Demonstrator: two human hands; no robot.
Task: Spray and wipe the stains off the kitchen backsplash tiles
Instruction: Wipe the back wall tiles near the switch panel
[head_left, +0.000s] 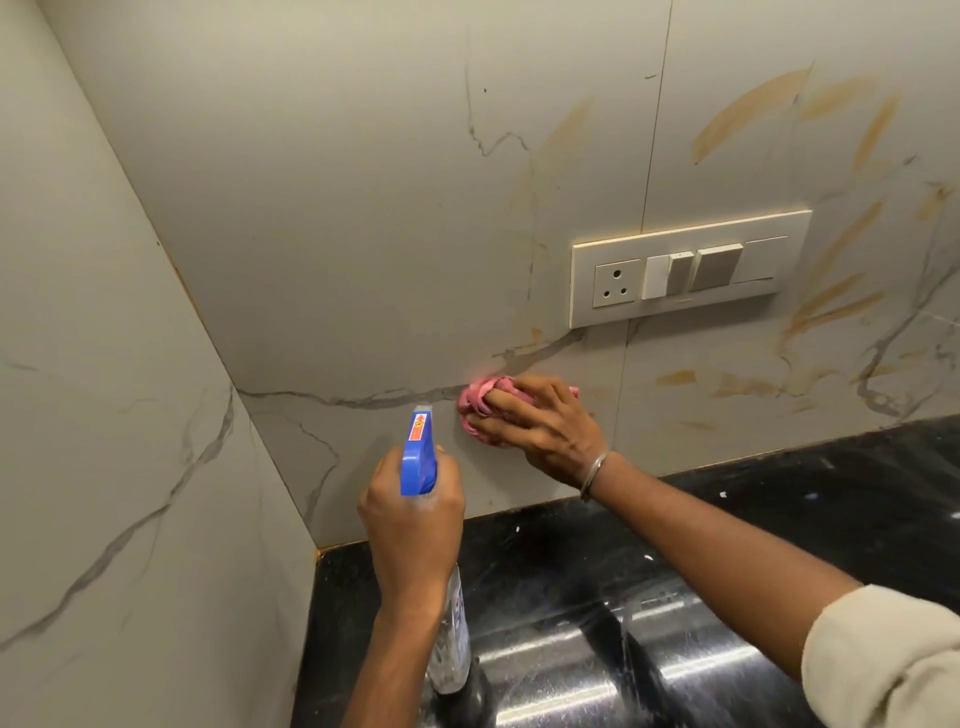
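The marble-look backsplash tiles (363, 234) carry yellowish-brown smears (748, 111) at the upper right and around the switch plate. My right hand (540, 431) presses a crumpled pink cloth (480, 402) flat against the lower tile, just below and left of the switch plate. My left hand (410, 525) grips a clear spray bottle (454, 639) with a blue trigger head (418, 452). Its nozzle points at the wall just left of the cloth. The bottle's neck is hidden by my fingers.
A white switch plate (685, 267) with a socket and switches sits on the wall above the cloth. A glossy black countertop (675, 597) runs below the tiles. A side wall (104, 415) closes the corner on the left.
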